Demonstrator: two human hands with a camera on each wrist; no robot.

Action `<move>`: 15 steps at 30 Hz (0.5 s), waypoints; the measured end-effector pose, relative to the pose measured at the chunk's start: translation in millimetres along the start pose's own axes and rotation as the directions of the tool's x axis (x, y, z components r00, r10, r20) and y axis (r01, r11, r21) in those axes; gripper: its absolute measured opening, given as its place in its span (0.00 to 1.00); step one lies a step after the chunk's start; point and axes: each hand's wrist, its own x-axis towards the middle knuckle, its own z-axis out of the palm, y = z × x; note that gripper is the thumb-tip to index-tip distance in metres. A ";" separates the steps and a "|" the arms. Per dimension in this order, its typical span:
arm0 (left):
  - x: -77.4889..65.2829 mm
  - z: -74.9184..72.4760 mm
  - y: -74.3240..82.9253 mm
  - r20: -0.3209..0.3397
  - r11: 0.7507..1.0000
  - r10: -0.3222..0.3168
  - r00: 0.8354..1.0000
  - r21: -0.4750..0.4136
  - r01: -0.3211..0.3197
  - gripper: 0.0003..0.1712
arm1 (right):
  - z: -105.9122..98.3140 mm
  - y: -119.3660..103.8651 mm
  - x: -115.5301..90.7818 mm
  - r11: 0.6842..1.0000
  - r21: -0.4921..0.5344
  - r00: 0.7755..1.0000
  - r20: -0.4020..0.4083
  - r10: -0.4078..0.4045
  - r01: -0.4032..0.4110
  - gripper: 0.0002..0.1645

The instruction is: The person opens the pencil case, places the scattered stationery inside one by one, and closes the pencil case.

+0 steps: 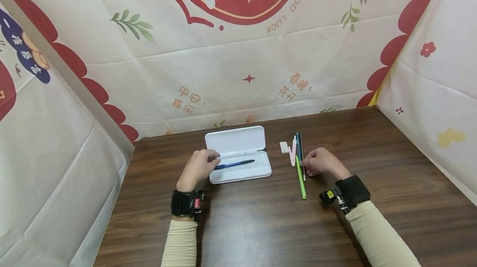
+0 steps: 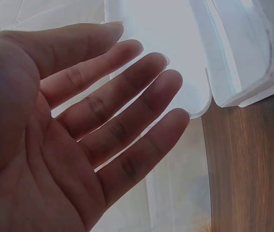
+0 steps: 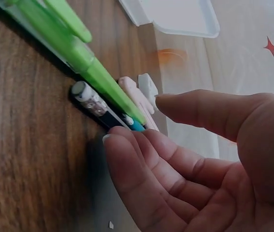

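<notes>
A white pencil case (image 1: pixel 244 174) lies with its lid (image 1: pixel 236 142) raised, a blue pen (image 1: pixel 238 163) inside. My left hand (image 1: pixel 199 165) is at the case's left end; the left wrist view shows its fingers (image 2: pixel 127 116) extended with nothing between them. To the right, my right hand (image 1: pixel 322 162) is beside a dark pencil (image 3: pixel 94 100) with a white eraser end. Its thumb stands apart from the loosely bent fingers (image 3: pixel 146 179), and no object shows in its grasp. Whether a fingertip touches the pencil is unclear. Next to it lies a green pen (image 1: pixel 301 180).
A pink compass (image 1: pixel 293 153), a white eraser (image 1: pixel 284 147) and a dark blue pen (image 1: pixel 299 145) lie close together right of the case. The brown wooden table (image 1: pixel 253 225) meets printed cloth walls (image 1: pixel 231 64) at its back and sides.
</notes>
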 end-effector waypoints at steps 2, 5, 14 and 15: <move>0.2 0.1 -0.4 0.001 1.000 0.004 1.000 -0.001 -0.004 0.10 | 1.4 0.4 -0.7 1.000 -0.002 1.000 0.010 0.001 -0.001 0.12; 0.2 -0.1 -0.1 0.004 1.000 0.010 1.000 -0.002 -0.010 0.10 | 3.7 0.3 -1.6 1.000 -0.015 1.000 0.015 0.003 -0.003 0.11; -0.1 -2.1 1.1 0.011 1.000 0.003 1.000 -0.009 -0.003 0.10 | 12.2 -8.7 -1.1 0.998 -0.068 1.000 -0.005 -0.008 0.007 0.11; -0.1 -2.4 1.4 0.011 1.000 -0.001 1.000 -0.010 0.001 0.10 | 13.1 -9.8 -0.9 0.997 -0.078 1.000 -0.016 -0.004 0.003 0.11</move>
